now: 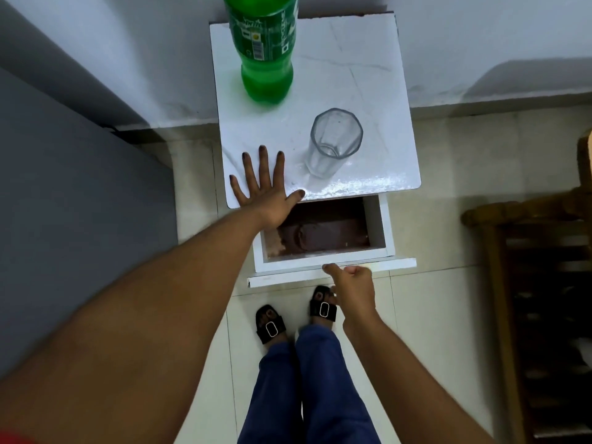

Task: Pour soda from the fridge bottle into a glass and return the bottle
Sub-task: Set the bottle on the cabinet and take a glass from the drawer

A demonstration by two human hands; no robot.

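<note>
In the head view the bottle [262, 49] stands upright at the far left of the white table [378, 91], its long axis vertical, straight beyond the left hand [262, 184], which is the nearer hand; the empty glass [333, 144] stands just right of that hand, apart from it. The left hand lies flat on the tabletop, fingers spread wide, holding nothing. The right hand [350, 286] is loosely curled at the front edge of the open drawer [330, 270], thumb on its rim, well short of bottle and glass.

A small white cabinet [320, 91] is standing against a pale wall [480, 33] at twelve o'clock, its drawer [320, 251] hanging open over cream floor tiles [448, 315]; a wooden rack [544, 299] is sitting at three o'clock.
</note>
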